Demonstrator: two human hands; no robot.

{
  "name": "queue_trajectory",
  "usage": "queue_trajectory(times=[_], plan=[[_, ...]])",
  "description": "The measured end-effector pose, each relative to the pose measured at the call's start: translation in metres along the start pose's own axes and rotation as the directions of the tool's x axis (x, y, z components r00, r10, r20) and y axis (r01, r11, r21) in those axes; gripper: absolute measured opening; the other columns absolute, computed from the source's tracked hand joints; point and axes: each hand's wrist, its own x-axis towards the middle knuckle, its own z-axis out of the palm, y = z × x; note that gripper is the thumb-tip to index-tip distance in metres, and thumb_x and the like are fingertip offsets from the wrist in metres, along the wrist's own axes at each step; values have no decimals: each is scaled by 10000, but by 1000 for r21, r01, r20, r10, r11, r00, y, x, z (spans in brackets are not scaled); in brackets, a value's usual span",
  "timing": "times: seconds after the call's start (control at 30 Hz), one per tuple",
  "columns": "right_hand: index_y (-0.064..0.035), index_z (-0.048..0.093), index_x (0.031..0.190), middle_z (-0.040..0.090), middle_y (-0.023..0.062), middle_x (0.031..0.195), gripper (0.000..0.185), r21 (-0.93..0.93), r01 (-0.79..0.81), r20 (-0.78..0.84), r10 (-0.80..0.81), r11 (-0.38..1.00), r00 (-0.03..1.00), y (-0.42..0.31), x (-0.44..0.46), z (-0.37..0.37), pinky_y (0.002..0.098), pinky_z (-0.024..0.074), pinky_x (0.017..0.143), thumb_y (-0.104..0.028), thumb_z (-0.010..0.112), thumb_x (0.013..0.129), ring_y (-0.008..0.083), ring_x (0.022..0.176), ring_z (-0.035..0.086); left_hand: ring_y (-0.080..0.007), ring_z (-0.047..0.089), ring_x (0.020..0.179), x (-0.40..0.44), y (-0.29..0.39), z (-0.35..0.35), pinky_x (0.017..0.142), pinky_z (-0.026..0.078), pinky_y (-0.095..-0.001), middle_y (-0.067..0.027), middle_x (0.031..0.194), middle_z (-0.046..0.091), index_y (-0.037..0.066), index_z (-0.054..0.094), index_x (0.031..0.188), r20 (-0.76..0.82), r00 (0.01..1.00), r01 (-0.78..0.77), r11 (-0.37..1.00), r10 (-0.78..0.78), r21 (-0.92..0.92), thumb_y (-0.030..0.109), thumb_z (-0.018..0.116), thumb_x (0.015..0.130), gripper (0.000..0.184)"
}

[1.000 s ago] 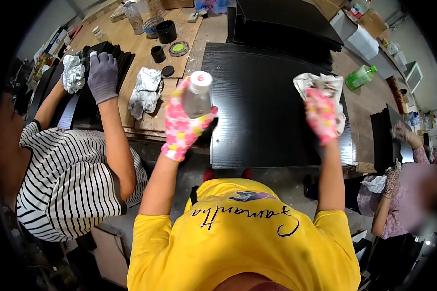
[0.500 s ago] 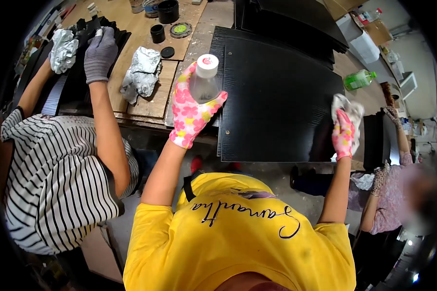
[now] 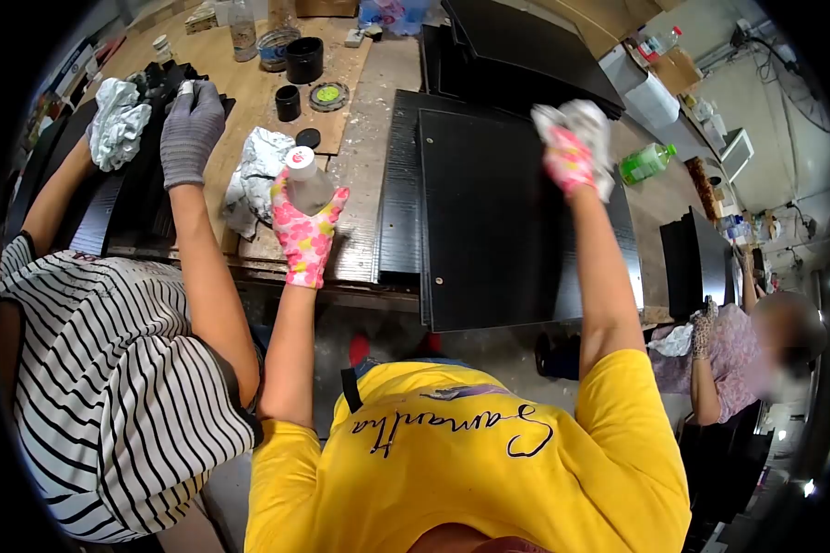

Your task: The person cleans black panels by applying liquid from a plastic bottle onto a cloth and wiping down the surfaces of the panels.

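Note:
My left hand [image 3: 306,238], in a pink floral glove, is closed round a clear plastic bottle [image 3: 310,192] with a white cap, held upright near the bench's front edge. Behind it lies a crumpled white rag [image 3: 256,175]. In the same kind of glove, my right hand [image 3: 569,158] grips a bunched white cloth [image 3: 588,138] at the far right part of a black panel [image 3: 493,221]. The cloth is slightly blurred, and whether it touches the panel I cannot tell. More black boards lie underneath that panel.
Black boards [image 3: 535,55] are stacked behind the panel. A green bottle [image 3: 647,163] lies to the right. Black pots [image 3: 304,61] stand at the back left. One co-worker in stripes [image 3: 129,369] works at left; another person [image 3: 719,359] is at right.
My left hand has moved left with the bottle, off the panel's edge toward the rag. My right hand has carried the cloth from the panel's near right corner to its far side.

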Motion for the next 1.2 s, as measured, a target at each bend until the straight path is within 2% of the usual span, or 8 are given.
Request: queue_trajectory(times=[0.1, 0.17, 0.27, 0.5, 0.77, 0.83, 0.9, 1.2], plan=[[-120, 368, 1490, 450, 159, 1465, 580, -220, -341, 91, 367, 914, 926, 27, -15, -12, 416, 333, 1118, -184, 382, 914, 329, 1340, 450, -266, 555, 1125, 5, -18, 14, 975, 458, -381, -148, 1222, 550, 35, 452, 1327, 30, 999, 23, 1000, -23, 9, 290, 923, 634, 875], [-117, 526, 1348, 531, 168, 1373, 455, -163, -54, 250, 95, 985, 964, -30, -11, -12, 467, 317, 1119, -212, 422, 916, 356, 1273, 491, -289, 558, 1136, 7, -50, 32, 985, 457, -394, -164, 1243, 547, 39, 460, 1324, 74, 997, -3, 1000, 3, -8, 326, 920, 630, 881], [-121, 601, 1247, 563, 131, 1341, 352, -66, 594, -299, -584, 802, 754, -154, -72, 11, 478, 299, 1124, -160, 527, 905, 338, 1318, 447, -304, 519, 1222, 2, -69, 37, 1025, 437, -401, -185, 1347, 496, 48, 425, 1378, 191, 971, 124, 986, -144, 114, 312, 917, 631, 933], [-64, 588, 1276, 567, 145, 1342, 357, 263, 82, 68, -103, 961, 992, -39, -19, -9, 454, 357, 1083, -208, 491, 964, 344, 1292, 465, -297, 459, 1304, -13, -67, 16, 1083, 380, -398, -195, 1419, 446, 53, 304, 1487, 225, 971, 100, 992, -80, -80, 292, 917, 641, 1071], [-163, 612, 1292, 602, 137, 1294, 380, 226, 238, 37, -253, 945, 967, -10, -59, -21, 406, 372, 1081, -179, 606, 913, 328, 1268, 498, -261, 536, 1212, 2, -37, 31, 1020, 441, -386, -175, 1315, 542, 28, 446, 1379, 235, 921, 323, 946, -312, -12, 244, 926, 618, 926], [-95, 618, 1269, 642, 141, 1217, 360, 761, 165, -7, -246, 628, 969, -33, -59, -44, 366, 429, 1021, -204, 623, 926, 285, 1198, 564, -266, 557, 1168, 5, -11, 33, 987, 467, -381, -142, 1245, 565, 65, 509, 1298, 193, 975, 80, 987, -106, 136, 281, 934, 589, 854], [20, 579, 1273, 636, 112, 1229, 389, 940, -247, 210, -170, -238, 963, -47, -61, -74, 318, 453, 1001, -216, 602, 965, 184, 1175, 566, -301, 558, 1157, 7, 38, 33, 1004, 450, -398, -149, 1226, 566, 80, 524, 1279, 253, 964, -106, 991, 83, 77, 248, 912, 585, 812], [-65, 567, 1307, 612, 110, 1291, 387, 373, -574, 237, -524, -729, 818, -39, -70, -68, 420, 451, 1042, -307, 498, 1012, 253, 1194, 578, -257, 558, 1072, 31, 196, 70, 916, 404, -419, -61, 1165, 619, 155, 573, 1272, 722, 528, -850, 279, 448, 448, 126, 769, 615, 686]])
